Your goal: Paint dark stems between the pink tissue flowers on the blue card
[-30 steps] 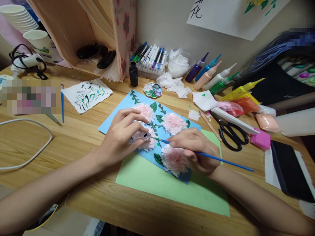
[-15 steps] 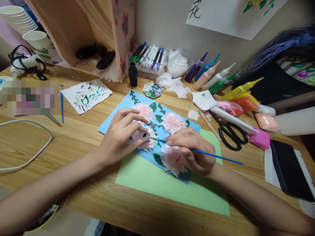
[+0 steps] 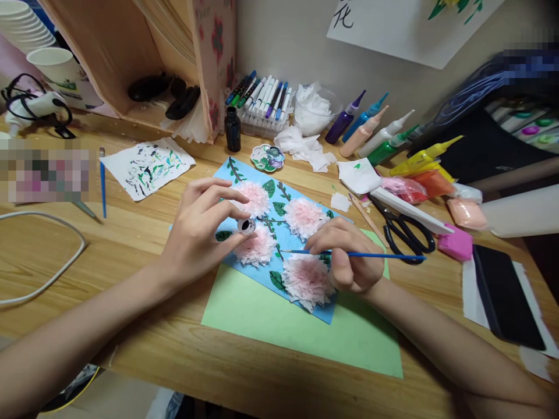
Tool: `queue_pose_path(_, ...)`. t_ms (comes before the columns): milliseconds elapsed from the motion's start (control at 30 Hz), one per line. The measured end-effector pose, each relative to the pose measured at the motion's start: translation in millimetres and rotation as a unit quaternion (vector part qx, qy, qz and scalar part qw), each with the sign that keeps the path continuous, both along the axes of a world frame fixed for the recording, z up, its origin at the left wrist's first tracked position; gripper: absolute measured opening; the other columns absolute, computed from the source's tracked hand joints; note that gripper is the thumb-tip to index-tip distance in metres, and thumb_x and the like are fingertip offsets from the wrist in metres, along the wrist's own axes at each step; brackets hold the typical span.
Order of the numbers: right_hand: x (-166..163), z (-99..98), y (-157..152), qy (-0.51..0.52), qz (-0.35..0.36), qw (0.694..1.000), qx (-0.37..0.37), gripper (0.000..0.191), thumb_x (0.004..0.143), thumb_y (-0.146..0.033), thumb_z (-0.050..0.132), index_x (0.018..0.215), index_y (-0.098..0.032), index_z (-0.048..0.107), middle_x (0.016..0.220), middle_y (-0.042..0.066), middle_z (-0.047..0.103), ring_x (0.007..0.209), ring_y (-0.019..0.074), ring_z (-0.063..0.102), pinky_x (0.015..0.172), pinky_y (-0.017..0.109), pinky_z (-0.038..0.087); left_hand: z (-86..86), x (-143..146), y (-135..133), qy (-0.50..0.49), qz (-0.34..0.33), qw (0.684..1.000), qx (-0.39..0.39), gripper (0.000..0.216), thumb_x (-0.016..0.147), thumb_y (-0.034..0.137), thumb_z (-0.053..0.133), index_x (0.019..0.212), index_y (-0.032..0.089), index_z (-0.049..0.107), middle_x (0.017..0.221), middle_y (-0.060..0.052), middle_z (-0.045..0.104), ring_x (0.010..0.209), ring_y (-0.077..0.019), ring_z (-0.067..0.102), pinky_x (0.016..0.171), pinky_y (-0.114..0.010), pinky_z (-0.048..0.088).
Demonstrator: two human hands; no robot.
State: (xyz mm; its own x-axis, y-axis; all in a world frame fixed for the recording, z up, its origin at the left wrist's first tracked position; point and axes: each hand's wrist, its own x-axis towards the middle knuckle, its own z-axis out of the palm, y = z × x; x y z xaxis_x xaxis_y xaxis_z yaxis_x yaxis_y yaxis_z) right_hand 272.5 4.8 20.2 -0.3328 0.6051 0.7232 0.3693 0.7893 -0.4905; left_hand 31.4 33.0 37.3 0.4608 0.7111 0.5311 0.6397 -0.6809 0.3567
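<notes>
Between thumb and finger, my left hand (image 3: 198, 224) pinches a small bottle cap (image 3: 246, 226) with dark paint inside, held above the picture. My right hand (image 3: 349, 253) grips a thin blue paintbrush (image 3: 384, 255); its tip is near the painted stem in the middle of the picture. The blue sheet (image 3: 323, 312) carries several pink-white paper flowers (image 3: 307, 279) with dark stems and green leaves. Under it lies a light green sheet (image 3: 279, 331). Part of the blue sheet is hidden behind my hands.
Beyond the picture stand a dark open bottle (image 3: 233, 131), a paint palette (image 3: 267, 157) and paint bottles (image 3: 340, 121). Scissors (image 3: 402, 233) and a phone (image 3: 509, 297) lie to the right. A paint-smeared tissue (image 3: 148, 169) and another brush (image 3: 103, 186) lie left.
The brush tip has come out of the cap and moved right, down to the painted stem. My left hand has drawn the cap a little left and up.
</notes>
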Motion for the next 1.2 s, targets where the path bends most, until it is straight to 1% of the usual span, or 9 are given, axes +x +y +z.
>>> queue_pose_path(100, 0.0, -0.2, -1.1, -0.029, 0.013, 1.0, 0.004, 0.023, 0.086, -0.012, 0.036, 0.075, -0.019, 0.055, 0.061, 0.004, 0.061, 0.058, 0.0151, 0.054, 0.053, 0.029, 0.047, 0.5, 0.2, -0.6, 0.0, -0.001, 1.0, -0.002, 0.01, 0.079, 0.026, 0.07, 0.084, 0.025, 0.061, 0.102, -0.003, 0.068, 0.11, -0.0267, 0.054, 0.095, -0.051, 0.043)
queue_pose_path(333, -0.3, -5.5, -2.1, -0.04, 0.018, 0.999, -0.003, 0.021, 0.084, -0.009, 0.038, 0.075, -0.019, 0.054, 0.061, 0.003, 0.062, 0.059, 0.0145, 0.053, 0.054, 0.028, 0.047, 1.0, 0.0, -0.4, -0.003, 0.001, 1.0, -0.003, 0.01, 0.079, 0.026, 0.07, 0.084, 0.025, 0.062, 0.102, -0.003, 0.068, 0.11, -0.0272, 0.054, 0.096, -0.052, 0.043)
queue_pose_path(567, -1.2, -4.6, -1.2, -0.056, 0.019, 0.998, 0.001, 0.021, 0.08, -0.006, 0.039, 0.075, -0.019, 0.054, 0.061, 0.003, 0.062, 0.058, 0.0148, 0.054, 0.053, 0.028, 0.047, 2.0, 0.4, -0.9, 0.001, 0.002, 1.0, -0.009, 0.009, 0.08, 0.028, 0.07, 0.084, 0.027, 0.061, 0.103, -0.002, 0.068, 0.111, -0.0277, 0.054, 0.095, -0.053, 0.043)
queue_pose_path(700, -1.3, -4.9, -1.0, -0.065, 0.015, 0.998, -0.005, 0.021, 0.081, -0.007, 0.039, 0.074, -0.02, 0.054, 0.062, 0.003, 0.062, 0.058, 0.015, 0.055, 0.054, 0.028, 0.048, 1.5, 0.2, -0.8, 0.0, 0.003, 1.0, -0.007, 0.009, 0.08, 0.028, 0.069, 0.084, 0.027, 0.061, 0.102, -0.002, 0.068, 0.111, -0.0279, 0.055, 0.095, -0.053, 0.044)
queue_pose_path(1000, -0.8, -3.7, -1.1, -0.08, 0.019, 0.997, 0.007, 0.021, 0.079, -0.005, 0.04, 0.074, -0.02, 0.053, 0.061, 0.003, 0.063, 0.058, 0.0146, 0.054, 0.054, 0.027, 0.047, 2.3, 0.5, -1.1, 0.002, 0.0, 1.0, -0.006, 0.008, 0.08, 0.028, 0.069, 0.083, 0.025, 0.061, 0.102, -0.003, 0.068, 0.111, -0.0278, 0.054, 0.095, -0.051, 0.044)
queue_pose_path(1200, -0.3, -3.0, 0.1, -0.085, 0.019, 0.996, 0.004, 0.022, 0.081, -0.006, 0.038, 0.073, -0.021, 0.052, 0.06, 0.003, 0.062, 0.057, 0.0147, 0.054, 0.052, 0.028, 0.046, 1.8, 1.0, -1.2, -0.001, 0.004, 1.0, -0.003, 0.008, 0.08, 0.027, 0.069, 0.083, 0.026, 0.061, 0.101, -0.003, 0.068, 0.111, -0.0281, 0.055, 0.095, -0.052, 0.044)
